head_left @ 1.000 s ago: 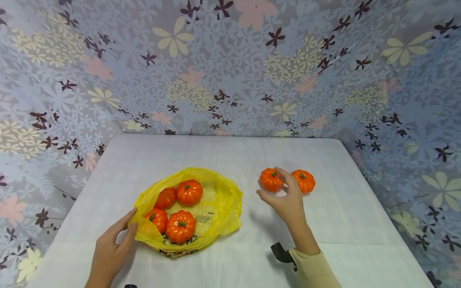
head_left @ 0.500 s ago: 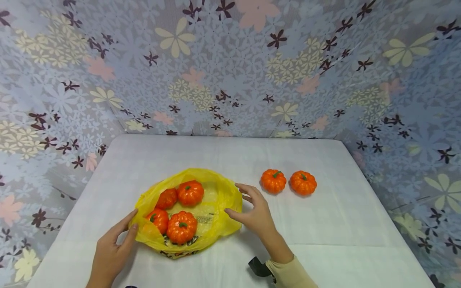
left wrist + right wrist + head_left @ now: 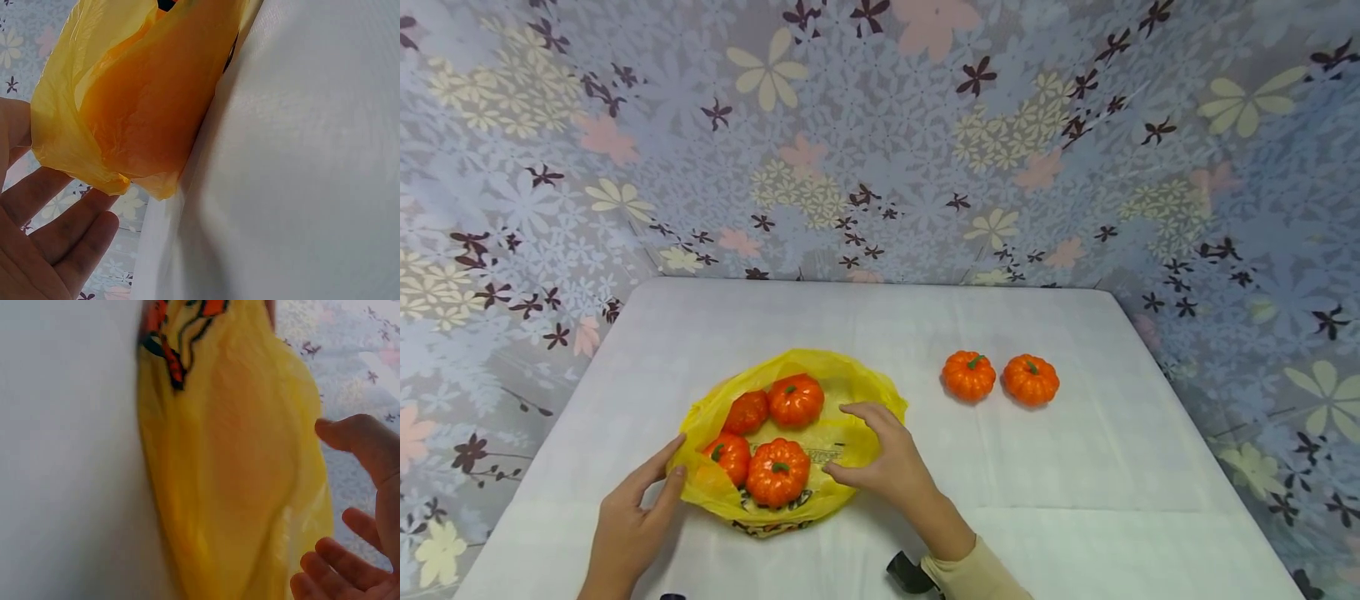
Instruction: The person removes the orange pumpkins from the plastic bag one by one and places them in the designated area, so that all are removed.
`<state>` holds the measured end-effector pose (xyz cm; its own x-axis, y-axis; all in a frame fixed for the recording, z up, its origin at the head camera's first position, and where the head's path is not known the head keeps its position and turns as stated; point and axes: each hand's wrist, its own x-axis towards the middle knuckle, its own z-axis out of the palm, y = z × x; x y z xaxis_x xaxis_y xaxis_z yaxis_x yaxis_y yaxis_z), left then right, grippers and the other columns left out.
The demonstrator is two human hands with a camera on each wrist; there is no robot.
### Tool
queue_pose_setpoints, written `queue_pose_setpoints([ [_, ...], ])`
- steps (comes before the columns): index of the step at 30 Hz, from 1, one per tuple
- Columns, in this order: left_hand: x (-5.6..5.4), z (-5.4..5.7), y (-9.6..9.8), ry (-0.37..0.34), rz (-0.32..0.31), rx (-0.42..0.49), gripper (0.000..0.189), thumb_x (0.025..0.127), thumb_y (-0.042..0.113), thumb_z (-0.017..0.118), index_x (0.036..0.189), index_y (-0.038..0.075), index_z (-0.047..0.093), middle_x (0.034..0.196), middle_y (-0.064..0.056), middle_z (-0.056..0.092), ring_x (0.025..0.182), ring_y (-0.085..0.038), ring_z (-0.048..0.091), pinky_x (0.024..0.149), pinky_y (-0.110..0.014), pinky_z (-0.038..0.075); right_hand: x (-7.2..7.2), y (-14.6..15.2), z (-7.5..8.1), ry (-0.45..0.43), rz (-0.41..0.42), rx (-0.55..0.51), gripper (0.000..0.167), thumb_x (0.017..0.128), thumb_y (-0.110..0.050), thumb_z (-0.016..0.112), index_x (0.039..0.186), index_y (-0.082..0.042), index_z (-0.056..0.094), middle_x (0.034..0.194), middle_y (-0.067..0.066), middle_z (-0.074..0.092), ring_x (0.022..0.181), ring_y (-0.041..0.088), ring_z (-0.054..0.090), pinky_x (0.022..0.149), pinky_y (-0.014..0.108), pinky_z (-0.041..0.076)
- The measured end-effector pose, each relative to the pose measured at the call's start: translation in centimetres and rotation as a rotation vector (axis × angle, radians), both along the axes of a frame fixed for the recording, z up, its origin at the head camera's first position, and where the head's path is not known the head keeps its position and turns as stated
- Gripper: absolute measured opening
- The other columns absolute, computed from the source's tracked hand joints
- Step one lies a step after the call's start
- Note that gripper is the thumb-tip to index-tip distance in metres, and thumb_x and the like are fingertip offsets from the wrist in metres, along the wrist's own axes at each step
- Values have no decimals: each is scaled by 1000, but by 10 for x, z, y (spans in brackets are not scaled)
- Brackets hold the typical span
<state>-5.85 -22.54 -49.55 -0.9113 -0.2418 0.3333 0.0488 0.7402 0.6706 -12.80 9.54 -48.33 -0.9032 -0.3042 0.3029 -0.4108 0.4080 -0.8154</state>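
A yellow plastic bag [image 3: 861,396] lies spread with its mouth upward, left of centre in the head view. Several small orange toy pumpkins with green stems sit inside, such as the front pumpkin [image 3: 778,472] and the back pumpkin [image 3: 796,400]. My left hand [image 3: 634,512] holds the bag's left edge between thumb and fingers; in the left wrist view, the other fingers [image 3: 69,228] are spread out below the plastic. Over the right side of the bag is my right hand [image 3: 891,462], its thumb and fingers apart with nothing between them.
Two more toy pumpkins, a left one [image 3: 968,376] and a right one [image 3: 1031,380], stand side by side on the white tabletop [image 3: 1105,450], right of the bag. Flower-patterned wallpaper [image 3: 880,150] rises behind the table and along both sides.
My right hand has moved left from beside the two loose pumpkins, past the bag's right rim, to over the bag. The left hand has kept its place; the pumpkins appear unmoved.
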Motion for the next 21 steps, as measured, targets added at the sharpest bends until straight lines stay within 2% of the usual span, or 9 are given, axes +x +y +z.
queue_pose_setpoints([
  [2, -1, 0, -1, 2, -7, 1, 37, 98, 19, 68, 135, 18, 67, 127, -5, 69, 98, -10, 63, 92, 0, 28, 0, -6, -2, -25, 24, 9, 73, 69, -27, 95, 133, -16, 63, 134, -4, 58, 127, 20, 52, 103, 49, 46],
  [7, -1, -1, -2, 5, -11, -7, 37, 98, 19, 68, 136, 18, 67, 127, -6, 69, 98, -15, 64, 91, 0, 28, -2, -21, -4, -95, 89, 6, 76, 70, -28, 94, 136, -9, 60, 135, 0, 57, 121, 27, 55, 99, 49, 49],
  [11, -2, -2, -3, 5, -9, -6, 37, 98, 18, 68, 135, 17, 67, 127, -6, 69, 98, -17, 65, 92, 0, 28, -2, -31, -5, -111, 127, 38, 79, 71, -29, 93, 137, -6, 57, 135, 4, 57, 120, 30, 56, 98, 47, 49],
  [13, -3, -1, -3, 1, -9, -1, 37, 98, 19, 68, 135, 17, 67, 127, -5, 68, 98, -14, 64, 92, 0, 28, -2, -35, -5, -103, 145, 54, 80, 72, -29, 93, 138, -4, 56, 135, 7, 57, 119, 31, 56, 98, 46, 50],
  [21, -6, -1, -4, 3, -16, 9, 37, 98, 19, 68, 135, 17, 67, 127, -4, 68, 99, -14, 64, 93, -1, 29, -1, -47, -11, -164, 187, 83, 82, 72, -31, 93, 140, -7, 55, 135, 8, 58, 120, 23, 56, 99, 38, 49],
])
